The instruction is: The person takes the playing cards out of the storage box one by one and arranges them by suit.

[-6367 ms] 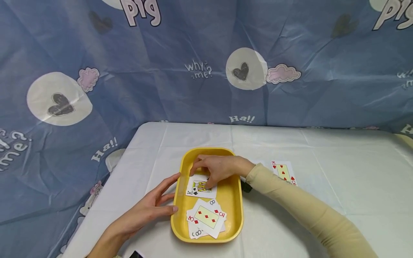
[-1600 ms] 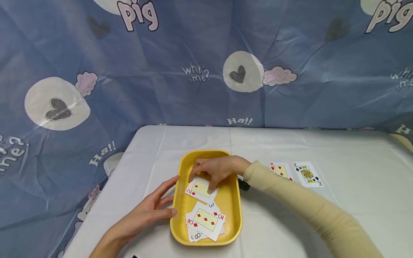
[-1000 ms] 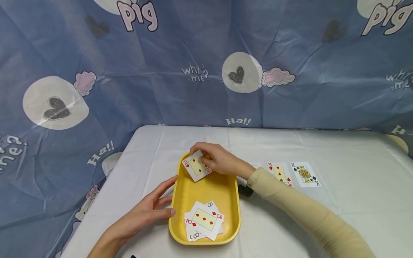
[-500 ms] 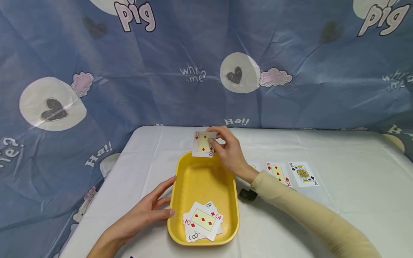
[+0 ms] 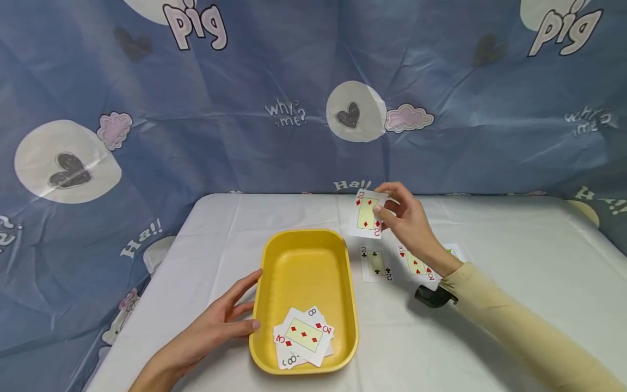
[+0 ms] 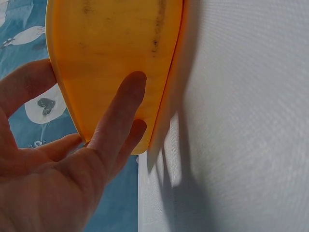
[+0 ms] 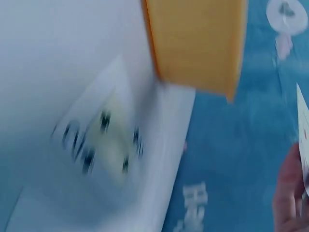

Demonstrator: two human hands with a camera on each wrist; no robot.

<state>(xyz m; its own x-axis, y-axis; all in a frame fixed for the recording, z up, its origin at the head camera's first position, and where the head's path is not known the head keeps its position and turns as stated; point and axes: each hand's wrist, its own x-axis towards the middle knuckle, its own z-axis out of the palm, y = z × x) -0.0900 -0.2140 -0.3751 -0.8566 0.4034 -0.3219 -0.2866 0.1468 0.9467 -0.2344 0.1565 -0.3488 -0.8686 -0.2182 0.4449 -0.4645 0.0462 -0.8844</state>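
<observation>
My right hand (image 5: 409, 223) pinches a two of diamonds playing card (image 5: 366, 215) between thumb and fingers, held up near the far side of the table. In the right wrist view, only part of that card (image 7: 304, 130) shows at the right edge. My left hand (image 5: 213, 326) rests with extended fingers against the left side of the yellow tray (image 5: 349, 305); the left wrist view shows its fingers on the tray's outer wall (image 6: 111, 53). Inside the tray's near end lies a small overlapping pile of cards, a three of diamonds (image 5: 305, 334) on top.
On the white table, a two of clubs (image 5: 376, 263) and a three of hearts (image 5: 415, 267) lie face up in a row right of the tray. Beside them, a king of spades (image 5: 454, 251) is mostly hidden behind my right wrist. A blue printed cloth (image 5: 274, 158) hangs behind.
The king of spades went from the tray to the table row. My right hand then lifted the two of diamonds from the tray and carried it right. My left hand stayed at the tray.
</observation>
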